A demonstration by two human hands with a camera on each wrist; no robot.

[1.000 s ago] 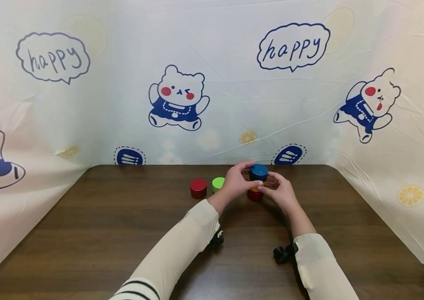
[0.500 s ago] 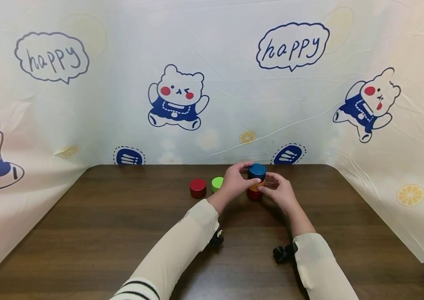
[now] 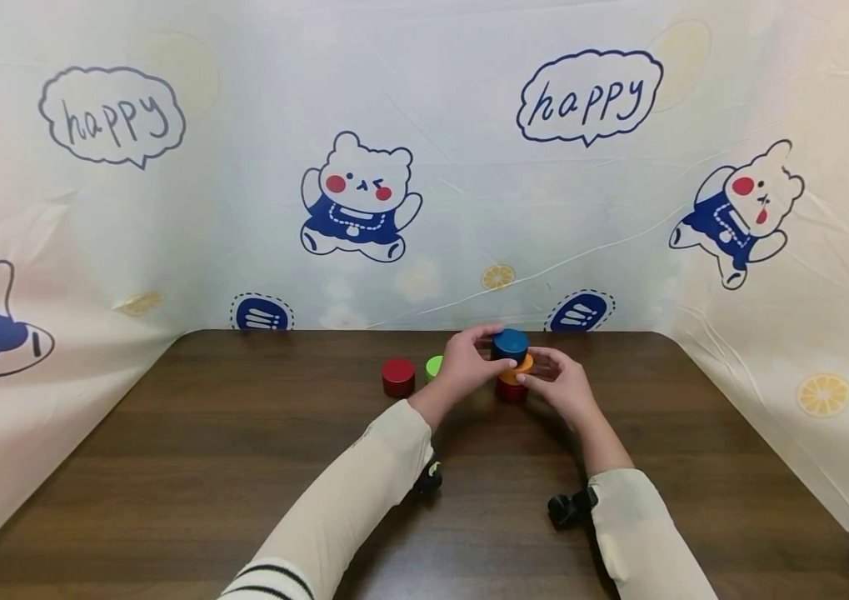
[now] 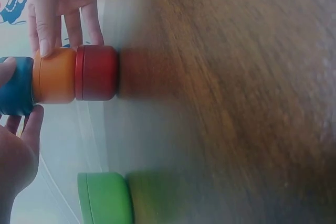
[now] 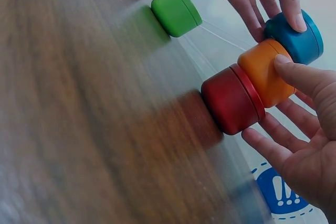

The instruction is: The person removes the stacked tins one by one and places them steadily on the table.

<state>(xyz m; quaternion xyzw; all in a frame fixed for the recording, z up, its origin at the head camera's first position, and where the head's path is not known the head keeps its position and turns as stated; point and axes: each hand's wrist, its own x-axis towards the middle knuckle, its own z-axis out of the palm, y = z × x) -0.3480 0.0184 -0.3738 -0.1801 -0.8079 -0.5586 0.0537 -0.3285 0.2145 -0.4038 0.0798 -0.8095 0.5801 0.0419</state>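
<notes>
Three small round lidded tins are stacked at the far side of the table. A red tin (image 3: 511, 392) stands at the bottom, and an orange tin (image 5: 262, 74) sits on it. At the top is a blue tin (image 3: 510, 347), shifted toward the left and overhanging the orange one. My left hand (image 3: 467, 364) holds the blue tin between thumb and fingers. With thumb in front and fingers behind, my right hand (image 3: 562, 383) grips the orange tin; in the right wrist view the thumb presses its side, and the lower fingers reach beside the red tin.
Left of the stack, a green tin (image 4: 107, 198) stands on the wooden table (image 3: 282, 467), partly hidden by my left hand in the head view. Another red tin (image 3: 398, 379) is further left. A printed curtain (image 3: 454, 192) rises behind the table's far edge.
The blue tin has slid left with my left hand, exposing more of the orange tin's top. My right hand has stayed nearly in place.
</notes>
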